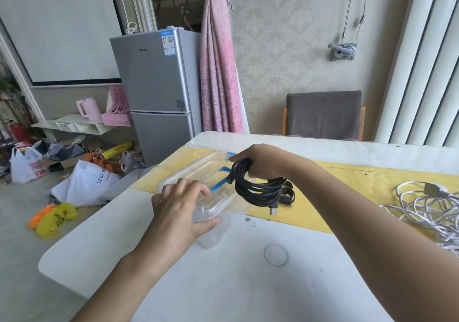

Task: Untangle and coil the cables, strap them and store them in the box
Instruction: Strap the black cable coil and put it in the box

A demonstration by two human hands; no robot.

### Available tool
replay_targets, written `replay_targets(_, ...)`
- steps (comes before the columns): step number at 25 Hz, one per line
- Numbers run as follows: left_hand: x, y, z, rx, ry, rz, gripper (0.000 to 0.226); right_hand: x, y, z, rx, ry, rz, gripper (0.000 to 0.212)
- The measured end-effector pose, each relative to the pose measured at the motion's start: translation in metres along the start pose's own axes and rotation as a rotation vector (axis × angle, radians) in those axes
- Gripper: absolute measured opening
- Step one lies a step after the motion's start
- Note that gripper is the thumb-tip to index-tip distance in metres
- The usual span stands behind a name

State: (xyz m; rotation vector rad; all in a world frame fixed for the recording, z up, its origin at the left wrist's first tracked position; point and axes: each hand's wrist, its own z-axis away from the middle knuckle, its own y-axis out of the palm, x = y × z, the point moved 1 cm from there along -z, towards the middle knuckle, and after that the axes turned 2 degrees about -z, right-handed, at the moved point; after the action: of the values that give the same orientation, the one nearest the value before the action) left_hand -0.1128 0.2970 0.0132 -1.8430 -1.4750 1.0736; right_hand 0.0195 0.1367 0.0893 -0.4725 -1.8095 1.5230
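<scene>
A clear plastic box (198, 170) with blue clips sits on the white table, left of centre. My left hand (178, 205) grips its near corner, thumb along the front wall. My right hand (263, 160) holds a coiled black cable (258, 190) just above the box's right end; a plug hangs from the bottom of the coil. A tangle of white cables (432, 207) lies on the yellow mat at the right edge.
A yellow mat (347, 185) covers the far half of the table (248, 284). Black straps (288, 192) lie on it behind the black coil. A grey chair (323, 115) stands behind the table. Bags litter the floor to the left, below the table's rounded edge.
</scene>
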Motion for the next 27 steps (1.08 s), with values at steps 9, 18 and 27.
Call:
replay_targets(9, 0.034, -0.019, 0.020, -0.110, 0.124, 0.118, 0.039, 0.000, 0.005, -0.006, 0.140, 0.086, 0.182, 0.060)
replay_targets(18, 0.033, -0.001, 0.037, -0.424, 0.165, -0.033, 0.028, -0.009, 0.004, -0.007, 0.150, 0.154, 0.106, 0.038)
replay_targets(27, 0.025, -0.017, 0.032, -0.218, 0.141, 0.067, 0.037, -0.029, 0.008, 0.013, -0.171, 0.167, -0.424, 0.061)
